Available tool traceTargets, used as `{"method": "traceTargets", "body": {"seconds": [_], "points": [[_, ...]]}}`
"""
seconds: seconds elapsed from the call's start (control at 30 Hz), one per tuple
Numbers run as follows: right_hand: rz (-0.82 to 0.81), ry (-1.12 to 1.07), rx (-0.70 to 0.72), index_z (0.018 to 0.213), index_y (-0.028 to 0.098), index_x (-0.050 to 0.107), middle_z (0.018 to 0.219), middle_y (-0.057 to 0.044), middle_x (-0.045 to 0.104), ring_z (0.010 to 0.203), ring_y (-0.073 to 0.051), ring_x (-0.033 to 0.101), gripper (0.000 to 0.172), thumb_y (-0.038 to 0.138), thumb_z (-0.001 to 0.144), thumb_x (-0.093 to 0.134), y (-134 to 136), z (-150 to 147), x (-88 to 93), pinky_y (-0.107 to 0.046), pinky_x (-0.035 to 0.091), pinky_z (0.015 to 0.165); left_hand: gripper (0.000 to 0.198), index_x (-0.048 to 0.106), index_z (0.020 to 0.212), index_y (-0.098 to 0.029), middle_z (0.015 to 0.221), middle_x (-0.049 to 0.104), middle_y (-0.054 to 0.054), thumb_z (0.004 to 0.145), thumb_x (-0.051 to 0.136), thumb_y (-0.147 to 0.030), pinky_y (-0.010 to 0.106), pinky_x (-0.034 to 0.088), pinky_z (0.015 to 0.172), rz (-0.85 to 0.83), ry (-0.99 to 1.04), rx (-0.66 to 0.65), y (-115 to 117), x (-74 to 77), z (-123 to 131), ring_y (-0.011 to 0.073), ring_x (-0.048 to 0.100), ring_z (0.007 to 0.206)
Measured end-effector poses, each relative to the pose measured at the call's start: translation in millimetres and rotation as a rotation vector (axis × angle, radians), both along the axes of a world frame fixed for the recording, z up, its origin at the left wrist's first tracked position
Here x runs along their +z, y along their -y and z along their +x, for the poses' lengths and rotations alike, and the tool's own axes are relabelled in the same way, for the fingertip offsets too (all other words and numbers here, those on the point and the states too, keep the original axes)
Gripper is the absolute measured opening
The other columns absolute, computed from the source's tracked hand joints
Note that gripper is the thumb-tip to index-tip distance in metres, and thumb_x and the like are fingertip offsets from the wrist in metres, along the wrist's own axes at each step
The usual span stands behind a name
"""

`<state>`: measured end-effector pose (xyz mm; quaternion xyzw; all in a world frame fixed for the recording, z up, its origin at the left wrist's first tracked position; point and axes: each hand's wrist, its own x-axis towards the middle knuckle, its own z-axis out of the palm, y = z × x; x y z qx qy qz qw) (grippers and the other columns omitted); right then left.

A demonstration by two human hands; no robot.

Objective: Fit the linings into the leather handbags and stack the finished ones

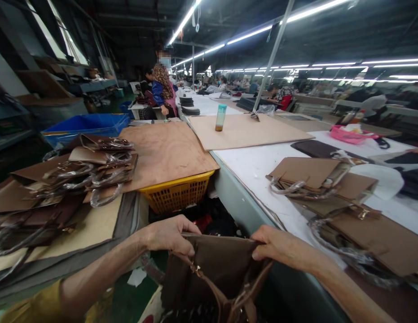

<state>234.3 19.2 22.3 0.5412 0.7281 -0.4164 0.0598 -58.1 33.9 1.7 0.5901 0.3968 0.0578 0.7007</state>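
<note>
A dark brown bag (218,269) with leather straps and a small metal fitting hangs low in front of me. My left hand (170,235) grips its upper left edge with the fingers curled over it. My right hand (279,246) pinches the upper right edge, fingers folded onto the fabric. Both hands hold the bag's top stretched between them, over the gap beside the long white table (256,168).
Brown bags with plastic-wrapped handles lie stacked at left (77,172) and on the table at right (333,188). A yellow basket (177,193) sits under a wooden board (165,150). A teal bottle (221,117) stands on cardboard. A blue bin (84,125) and a standing person (163,85) are farther back.
</note>
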Motion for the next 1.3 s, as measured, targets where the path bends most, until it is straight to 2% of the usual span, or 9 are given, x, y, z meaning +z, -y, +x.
{"method": "traceTargets", "body": {"seconds": [0.1, 0.17, 0.27, 0.33, 0.47, 0.6, 0.77, 1.03, 1.3], "points": [[0.113, 0.07, -0.06, 0.062, 0.018, 0.056, 0.058, 0.005, 0.047, 0.057, -0.011, 0.044, 0.01, 0.026, 0.068, 0.052, 4, -1, 14.5, -0.02, 0.026, 0.049, 0.031, 0.067, 0.091, -0.015, 0.072, 0.063, -0.001, 0.063, 0.054, -0.018, 0.017, 0.04, 0.051, 0.186, -0.059, -0.011, -6, 11.3, 4, 0.0118, 0.055, 0.062], [0.17, 0.112, -0.093, 0.062, 0.018, 0.056, 0.062, 0.003, 0.051, 0.061, -0.012, 0.047, 0.009, 0.025, 0.068, 0.053, 8, -2, 16.5, -0.02, 0.027, 0.051, 0.03, 0.066, 0.089, -0.015, 0.072, 0.062, -0.002, 0.063, 0.05, -0.014, 0.017, 0.04, 0.052, 0.324, -0.13, 0.0, -7, 10.5, 8, 0.0125, 0.055, 0.064], [0.123, 0.126, -0.126, 0.06, 0.018, 0.056, 0.062, 0.003, 0.052, 0.062, -0.013, 0.05, 0.01, 0.025, 0.067, 0.052, 13, 1, 7.7, -0.021, 0.027, 0.05, 0.033, 0.064, 0.094, -0.018, 0.078, 0.063, -0.003, 0.064, 0.05, -0.012, 0.02, 0.043, 0.06, 0.56, -0.239, 0.033, -3, 2.7, 16, 0.0142, 0.056, 0.071], [0.098, 0.138, -0.167, 0.06, 0.018, 0.055, 0.059, 0.003, 0.051, 0.059, -0.013, 0.049, 0.011, 0.026, 0.067, 0.051, 14, 3, 0.0, -0.021, 0.026, 0.048, 0.038, 0.06, 0.102, -0.019, 0.092, 0.063, 0.0, 0.066, 0.051, -0.01, 0.026, 0.044, 0.074, 0.799, -0.29, 0.062, 4, -0.4, 22, 0.0168, 0.055, 0.084], [0.163, 0.155, -0.23, 0.061, 0.019, 0.056, 0.064, 0.002, 0.055, 0.061, -0.014, 0.052, 0.011, 0.027, 0.068, 0.051, 17, 4, -5.9, -0.022, 0.027, 0.05, 0.04, 0.055, 0.108, -0.017, 0.113, 0.057, 0.004, 0.071, 0.048, -0.002, 0.034, 0.033, 0.095, 1.191, -0.318, 0.027, 18, 0.0, 34, 0.0196, 0.046, 0.106], [0.197, 0.167, -0.241, 0.062, 0.019, 0.057, 0.068, 0.001, 0.058, 0.065, -0.015, 0.053, 0.012, 0.028, 0.069, 0.052, 21, 2, -4.9, -0.023, 0.028, 0.052, 0.029, 0.054, 0.101, -0.019, 0.103, 0.06, 0.003, 0.077, 0.048, -0.004, 0.032, 0.039, 0.088, 1.204, -0.316, 0.081, 23, -7.9, 44, 0.0174, 0.05, 0.095], [0.197, 0.178, -0.261, 0.064, 0.018, 0.057, 0.069, 0.001, 0.057, 0.067, -0.015, 0.053, 0.011, 0.027, 0.069, 0.053, 23, 2, -3.0, -0.023, 0.028, 0.054, 0.023, 0.053, 0.097, -0.019, 0.107, 0.058, 0.002, 0.079, 0.047, -0.004, 0.031, 0.038, 0.087, 1.258, -0.244, 0.183, 22, -21.0, 50, 0.0164, 0.051, 0.097], [0.191, 0.16, -0.229, 0.056, 0.018, 0.052, 0.055, 0.004, 0.046, 0.055, -0.011, 0.045, 0.014, 0.025, 0.067, 0.054, 22, -1, 1.0, -0.023, 0.024, 0.048, 0.001, 0.053, 0.08, -0.019, 0.08, 0.06, 0.001, 0.08, 0.053, -0.02, 0.03, 0.037, 0.071, 1.124, -0.455, 0.027, 9, -6.6, 56, 0.0183, 0.051, 0.078], [0.189, 0.134, -0.193, 0.056, 0.018, 0.056, 0.053, 0.005, 0.042, 0.053, -0.011, 0.042, 0.016, 0.027, 0.069, 0.055, 22, 1, 1.6, -0.023, 0.024, 0.047, 0.012, 0.057, 0.073, -0.02, 0.075, 0.06, -0.001, 0.081, 0.047, -0.018, 0.025, 0.035, 0.068, 1.012, -0.355, 0.02, -2, -9.0, 63, 0.0153, 0.053, 0.073]]}}
